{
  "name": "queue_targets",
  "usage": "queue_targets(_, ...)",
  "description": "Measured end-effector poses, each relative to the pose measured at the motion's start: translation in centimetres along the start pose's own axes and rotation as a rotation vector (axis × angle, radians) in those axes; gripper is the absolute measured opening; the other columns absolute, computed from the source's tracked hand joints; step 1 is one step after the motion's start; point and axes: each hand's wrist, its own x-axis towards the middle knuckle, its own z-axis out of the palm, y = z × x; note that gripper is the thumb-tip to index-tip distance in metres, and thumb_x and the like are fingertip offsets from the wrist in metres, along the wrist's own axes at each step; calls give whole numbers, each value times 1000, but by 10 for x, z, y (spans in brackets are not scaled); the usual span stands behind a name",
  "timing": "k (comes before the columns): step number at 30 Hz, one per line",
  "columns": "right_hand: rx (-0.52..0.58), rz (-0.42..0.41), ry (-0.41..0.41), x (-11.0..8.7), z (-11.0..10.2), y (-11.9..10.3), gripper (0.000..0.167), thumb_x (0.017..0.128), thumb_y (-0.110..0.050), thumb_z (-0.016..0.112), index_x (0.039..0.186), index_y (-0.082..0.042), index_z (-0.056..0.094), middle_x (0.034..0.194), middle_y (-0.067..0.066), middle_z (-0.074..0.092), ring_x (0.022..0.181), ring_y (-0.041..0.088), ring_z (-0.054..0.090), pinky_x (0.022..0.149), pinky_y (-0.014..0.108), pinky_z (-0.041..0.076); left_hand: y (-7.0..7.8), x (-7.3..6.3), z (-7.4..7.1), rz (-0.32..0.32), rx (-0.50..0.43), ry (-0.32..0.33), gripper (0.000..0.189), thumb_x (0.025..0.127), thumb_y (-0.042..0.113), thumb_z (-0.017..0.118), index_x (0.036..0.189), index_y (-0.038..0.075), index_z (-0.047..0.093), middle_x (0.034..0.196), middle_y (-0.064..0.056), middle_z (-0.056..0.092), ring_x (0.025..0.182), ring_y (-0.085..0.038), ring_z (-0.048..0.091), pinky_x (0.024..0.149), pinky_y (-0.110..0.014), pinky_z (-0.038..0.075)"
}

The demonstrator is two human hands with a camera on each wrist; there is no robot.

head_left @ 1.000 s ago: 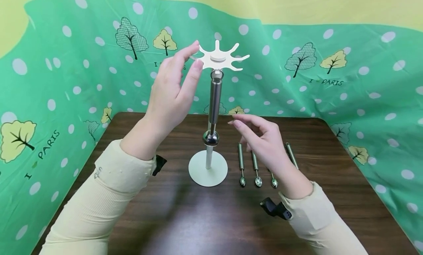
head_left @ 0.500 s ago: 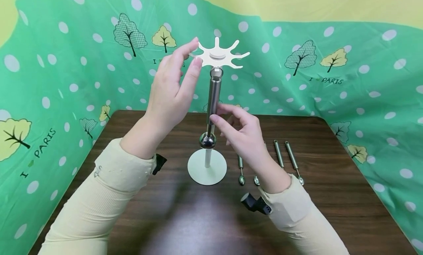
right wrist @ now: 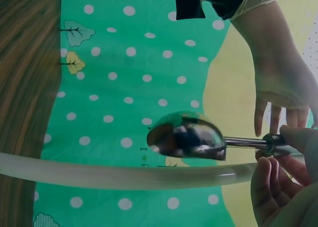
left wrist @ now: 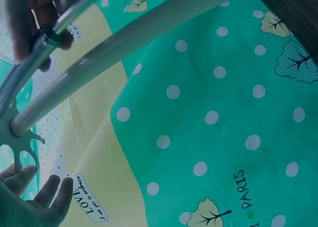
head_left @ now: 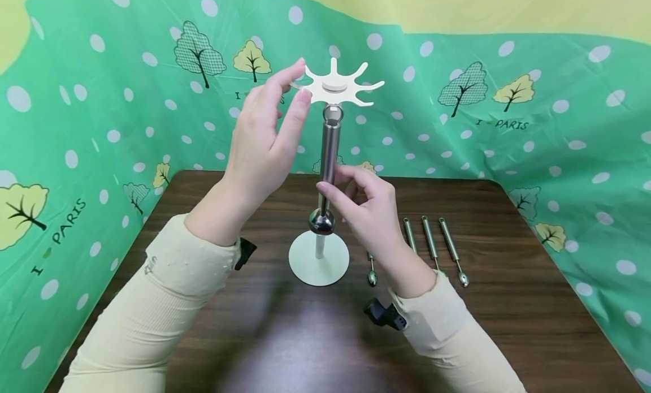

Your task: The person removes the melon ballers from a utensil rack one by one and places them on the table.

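A white utensil stand (head_left: 334,93) has a round top with several curved prongs, a thin pole and a round base (head_left: 319,271). From its front prong a metal scoop (head_left: 330,147) hangs by the ring of its handle, its shiny round bowl (right wrist: 186,137) downward in front of the pole. My left hand (head_left: 261,135) holds the left prongs lightly between thumb and index finger; its other fingers (left wrist: 62,197) stay extended in the left wrist view. Low on the scoop's handle, my right hand (head_left: 373,206) pinches with thumb and fingertips.
Several small metal spoon-like scoops (head_left: 429,234) lie in a row at the right of the dark wooden table (head_left: 244,325), partly covered by my right hand and sleeve. A green and yellow patterned cloth (head_left: 458,150) surrounds the table behind and at both sides.
My right hand has come leftward from above the small scoops and taken hold of the hanging scoop's handle. The scoop's bowl has shifted slightly left and down. My left hand stays at the stand's top.
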Motion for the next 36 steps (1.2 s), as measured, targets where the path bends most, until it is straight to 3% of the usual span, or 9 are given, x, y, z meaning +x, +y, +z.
queue_targets(7, 35, -132, 40, -5, -3, -3, 18, 83, 2, 76, 101, 3, 72, 78, 4, 61, 59, 9, 50, 50, 19, 43, 0, 0, 1, 0, -1, 4, 44, 104, 34, 43, 145, 20, 50, 146, 15, 53, 124, -9, 49, 95, -29, 44)
queue_targets(12, 76, -167, 49, -8, -9, -9, 19, 81, 7, 74, 100, 7, 70, 79, -2, 59, 59, 9, 49, 49, 18, 42, 1, 0, 2, 3, 2, 5, 43, 105, 33, 42, 145, 19, 50, 146, 15, 53, 125, -9, 49, 96, -28, 43)
queue_targets(15, 87, -183, 57, -10, -13, -13, 18, 81, 9, 72, 99, 9, 70, 78, -6, 57, 59, 8, 47, 47, 18, 39, 1, 0, 2, -4, 13, -2, 44, 106, 32, 38, 146, 18, 50, 128, 5, 65, 126, -12, 49, 98, -29, 42)
queue_targets(19, 95, -186, 84, -13, -22, -15, 16, 82, 10, 70, 98, 11, 69, 79, -10, 57, 60, 7, 46, 46, 18, 35, 1, 0, 3, -15, 36, -16, 44, 108, 31, 34, 146, 15, 50, 124, 0, 66, 129, -13, 48, 101, -31, 42)
queue_targets(23, 79, -174, 117, -16, -32, -15, 15, 85, 8, 69, 99, 13, 68, 80, -11, 59, 61, 7, 46, 45, 18, 34, 1, 0, 3, -23, 35, -4, 43, 108, 30, 35, 143, 13, 52, 140, 2, 59, 130, -14, 49, 100, -35, 44)
queue_targets(26, 54, -170, 142, -19, -40, -14, 15, 87, 4, 69, 99, 13, 68, 82, -11, 61, 60, 7, 46, 45, 17, 34, 0, 1, 3, -14, 35, 17, 42, 108, 29, 37, 142, 11, 53, 129, -4, 65, 128, -17, 52, 98, -38, 45)
queue_targets(32, 5, -139, 149, -23, -54, -10, 16, 88, 3, 68, 101, 12, 68, 83, -9, 61, 56, 6, 47, 45, 16, 38, -6, 7, 4, 23, 34, 59, 39, 107, 25, 42, 138, 8, 56, 139, -2, 61, 120, -20, 55, 97, -37, 45)
queue_targets(36, 55, -105, 152, -25, -62, -6, 15, 88, 5, 68, 103, 8, 70, 82, -7, 61, 54, 6, 48, 44, 16, 41, -10, 10, 4, 82, 2, 103, 36, 105, 19, 45, 133, 3, 60, 138, -5, 62, 115, -20, 56, 91, -32, 48)
